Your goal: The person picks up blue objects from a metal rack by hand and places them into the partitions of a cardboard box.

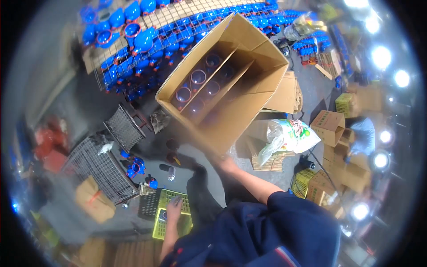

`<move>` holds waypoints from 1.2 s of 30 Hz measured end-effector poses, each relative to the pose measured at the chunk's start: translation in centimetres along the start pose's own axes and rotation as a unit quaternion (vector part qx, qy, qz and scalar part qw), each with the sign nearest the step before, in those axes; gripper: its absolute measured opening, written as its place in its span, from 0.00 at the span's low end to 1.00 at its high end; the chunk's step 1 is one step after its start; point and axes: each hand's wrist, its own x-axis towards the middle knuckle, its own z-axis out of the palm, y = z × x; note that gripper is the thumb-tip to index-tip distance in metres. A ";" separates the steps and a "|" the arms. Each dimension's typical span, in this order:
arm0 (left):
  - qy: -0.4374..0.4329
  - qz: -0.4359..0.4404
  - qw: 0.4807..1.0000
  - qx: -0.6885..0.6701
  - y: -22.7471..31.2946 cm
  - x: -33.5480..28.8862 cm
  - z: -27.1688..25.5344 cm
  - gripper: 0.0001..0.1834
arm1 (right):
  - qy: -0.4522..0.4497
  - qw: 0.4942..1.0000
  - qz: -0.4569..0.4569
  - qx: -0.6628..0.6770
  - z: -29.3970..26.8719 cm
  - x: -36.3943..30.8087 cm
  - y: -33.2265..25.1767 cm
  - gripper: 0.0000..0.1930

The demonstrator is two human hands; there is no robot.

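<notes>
Fingers of the right hand (227,164) at the lower edge of the open cardboard box (262,98), centre of the frame, too blurred to tell how tightly closed; fingers of the left hand (175,206) over the yellow-green crate (159,228), lower centre, cannot tell whether around anything; box seemingly part-filled, with round-mouthed cups (198,76) in the left and middle rows; right row shadowed, perhaps lacking cups; farther out, white sack (293,135) right of centre, mesh basket (102,162) lower left, blue vessels (144,41) upper left.
</notes>
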 end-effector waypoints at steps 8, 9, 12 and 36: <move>0.039 0.164 0.985 -0.038 29.6 4.4 2.5 0.24 | 0.208 0.928 -0.077 0.299 -19.0 2.5 -6.1 0.22; 0.045 0.191 0.979 -0.047 32.8 4.6 3.4 0.25 | 0.212 0.896 -0.076 0.383 -21.4 3.2 -7.4 0.22; 0.139 0.379 0.913 0.061 38.3 7.6 3.8 0.30 | 0.256 0.872 -0.100 0.406 -26.1 3.3 -12.8 0.24; -0.005 0.406 0.708 0.578 61.6 18.3 15.0 0.21 | 0.333 0.933 0.073 0.118 -21.1 7.5 -11.2 0.16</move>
